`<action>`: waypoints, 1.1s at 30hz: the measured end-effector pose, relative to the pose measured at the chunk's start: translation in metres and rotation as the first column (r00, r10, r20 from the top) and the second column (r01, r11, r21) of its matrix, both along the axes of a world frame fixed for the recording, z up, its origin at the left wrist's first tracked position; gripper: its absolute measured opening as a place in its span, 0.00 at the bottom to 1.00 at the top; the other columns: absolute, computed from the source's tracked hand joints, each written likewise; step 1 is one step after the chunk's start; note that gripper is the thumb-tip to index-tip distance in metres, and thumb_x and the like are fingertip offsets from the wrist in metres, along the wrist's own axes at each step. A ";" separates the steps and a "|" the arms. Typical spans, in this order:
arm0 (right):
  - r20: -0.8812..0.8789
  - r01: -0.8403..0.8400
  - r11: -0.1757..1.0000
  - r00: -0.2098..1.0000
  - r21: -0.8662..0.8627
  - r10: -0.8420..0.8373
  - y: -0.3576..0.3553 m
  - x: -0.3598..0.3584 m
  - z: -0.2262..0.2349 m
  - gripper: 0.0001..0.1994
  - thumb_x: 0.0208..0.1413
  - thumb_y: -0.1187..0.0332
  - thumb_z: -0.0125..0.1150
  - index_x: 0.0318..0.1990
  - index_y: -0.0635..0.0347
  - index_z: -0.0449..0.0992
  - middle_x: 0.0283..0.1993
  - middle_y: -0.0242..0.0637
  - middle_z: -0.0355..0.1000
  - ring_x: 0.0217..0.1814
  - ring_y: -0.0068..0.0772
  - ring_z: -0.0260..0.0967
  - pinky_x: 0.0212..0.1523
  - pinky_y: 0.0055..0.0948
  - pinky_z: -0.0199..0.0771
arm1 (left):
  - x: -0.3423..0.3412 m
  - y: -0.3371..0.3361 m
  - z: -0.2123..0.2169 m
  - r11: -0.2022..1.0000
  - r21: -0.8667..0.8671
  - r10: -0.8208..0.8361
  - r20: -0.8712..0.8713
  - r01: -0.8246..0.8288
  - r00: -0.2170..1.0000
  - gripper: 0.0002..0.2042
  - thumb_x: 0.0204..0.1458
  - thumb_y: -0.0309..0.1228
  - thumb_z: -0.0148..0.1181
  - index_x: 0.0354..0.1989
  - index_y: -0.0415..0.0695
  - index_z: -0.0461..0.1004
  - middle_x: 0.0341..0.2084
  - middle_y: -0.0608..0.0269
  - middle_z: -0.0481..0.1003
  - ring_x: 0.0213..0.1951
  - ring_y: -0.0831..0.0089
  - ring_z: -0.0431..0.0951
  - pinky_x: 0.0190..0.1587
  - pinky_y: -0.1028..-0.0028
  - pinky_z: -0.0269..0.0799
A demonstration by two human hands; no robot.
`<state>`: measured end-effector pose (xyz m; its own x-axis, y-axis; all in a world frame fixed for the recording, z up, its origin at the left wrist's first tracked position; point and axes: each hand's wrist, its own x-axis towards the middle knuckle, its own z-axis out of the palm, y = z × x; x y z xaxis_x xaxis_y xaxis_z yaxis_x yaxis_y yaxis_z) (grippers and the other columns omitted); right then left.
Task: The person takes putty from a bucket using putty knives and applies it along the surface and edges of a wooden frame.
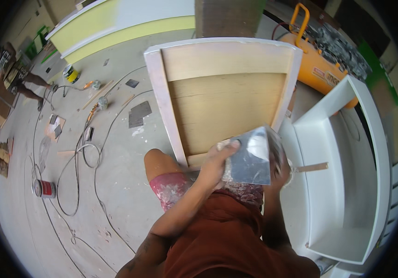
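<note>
Grey plate (250,164) near wooden panel (227,102): left fingers (232,145) are gripping it, right fingers' (280,169) state unclear; level handling is probably helping.

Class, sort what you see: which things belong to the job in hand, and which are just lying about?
Apparently in the job:
grey plate, gripped by the left hand, with the blurred right hand at its right side
framed wooden panel, just in front

Apparently lying about:
dark sheets on the floor
red can
yellow-and-black can
orange tank
</note>
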<state>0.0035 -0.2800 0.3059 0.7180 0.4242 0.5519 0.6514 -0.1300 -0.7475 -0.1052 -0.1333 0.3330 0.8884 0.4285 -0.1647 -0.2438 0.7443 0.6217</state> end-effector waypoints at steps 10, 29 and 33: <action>-0.596 0.019 0.852 0.723 0.523 0.350 0.056 -0.013 -0.009 0.17 0.65 0.66 0.52 0.56 0.69 0.67 0.45 0.43 0.74 0.46 0.32 0.74 0.38 0.28 0.79 | -0.052 0.011 0.001 0.977 0.196 0.084 0.019 -0.086 0.996 0.17 0.61 0.36 0.55 0.50 0.33 0.71 0.38 0.58 0.78 0.37 0.73 0.80 0.41 0.73 0.76; 0.229 -0.262 0.965 0.939 -0.002 0.256 0.049 -0.024 -0.043 0.18 0.62 0.61 0.55 0.52 0.66 0.68 0.37 0.44 0.76 0.31 0.37 0.75 0.26 0.29 0.75 | -0.090 0.026 -0.011 0.781 0.070 0.617 0.074 -0.621 0.784 0.20 0.62 0.38 0.51 0.53 0.32 0.68 0.42 0.54 0.76 0.44 0.68 0.78 0.46 0.70 0.75; -0.674 -0.016 0.831 0.577 0.556 0.461 0.071 -0.017 0.024 0.16 0.60 0.66 0.55 0.52 0.66 0.68 0.37 0.43 0.75 0.26 0.35 0.73 0.17 0.29 0.68 | -0.087 0.044 -0.024 0.820 -0.171 0.572 0.284 -0.547 0.769 0.24 0.62 0.34 0.50 0.63 0.36 0.58 0.54 0.52 0.70 0.55 0.62 0.72 0.54 0.60 0.70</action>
<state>-0.0131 -0.2090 0.3299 0.8583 0.5127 0.0203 -0.2327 0.4241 -0.8752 -0.1921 -0.0891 0.3095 0.5036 0.8636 0.0239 -0.8001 0.4558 0.3899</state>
